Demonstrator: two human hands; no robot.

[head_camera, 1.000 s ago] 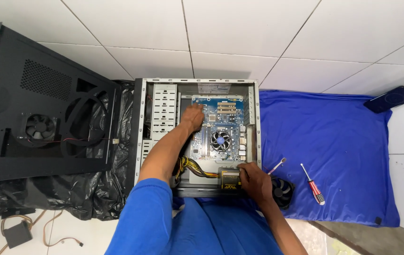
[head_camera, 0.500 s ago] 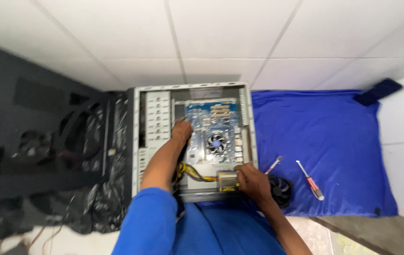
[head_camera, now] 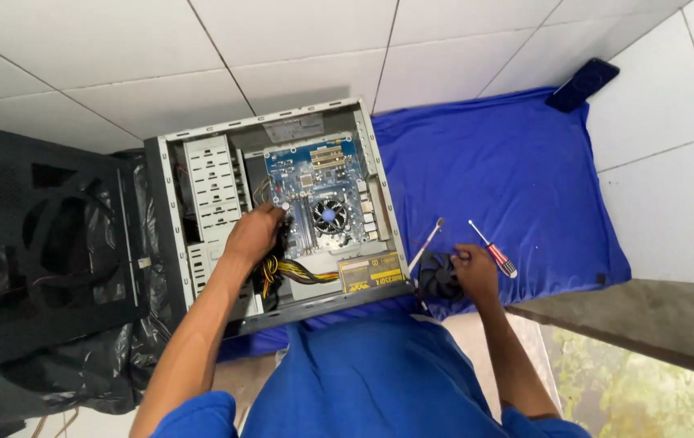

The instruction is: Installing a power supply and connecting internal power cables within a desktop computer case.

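Open grey metal computer case (head_camera: 170,174) lies on its side on the white tiled floor; left hand (head_camera: 254,233) is inside it, fingers curled at the blue motherboard's (head_camera: 318,191) left edge, what it grips can't be told. Right of the case, on the blue cloth (head_camera: 501,162), right hand (head_camera: 473,270) closes on a round black fan (head_camera: 438,278), red-handled screwdriver (head_camera: 493,250) just beside.

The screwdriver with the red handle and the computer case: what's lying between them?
In the head view, a second screwdriver and a black fan under the right hand lie on the blue cloth.
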